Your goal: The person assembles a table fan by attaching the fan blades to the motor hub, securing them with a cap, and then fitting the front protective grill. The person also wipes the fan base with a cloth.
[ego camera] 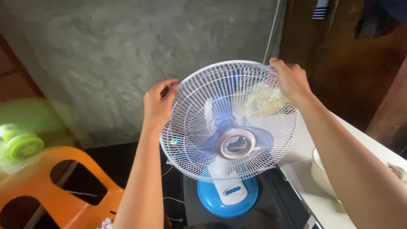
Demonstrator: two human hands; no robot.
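You are gripping the white fan guard (231, 121) by its rim, your left hand (159, 104) closed on its left edge and your right hand (290, 80) on its upper right. The guard is facing you, tilted slightly back, standing upright above the blue base (227, 195). An orange chair (55, 193) is sitting well left of the guard, a white counter (339, 157) just right.

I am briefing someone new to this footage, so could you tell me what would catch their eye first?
The white fan grille fills the middle of the view, with blue blades behind it and a blue round base below. The left hand grips its upper left rim and the right hand its upper right rim. At lower left sits a bright orange plastic chair, with a blurred green fan above it.
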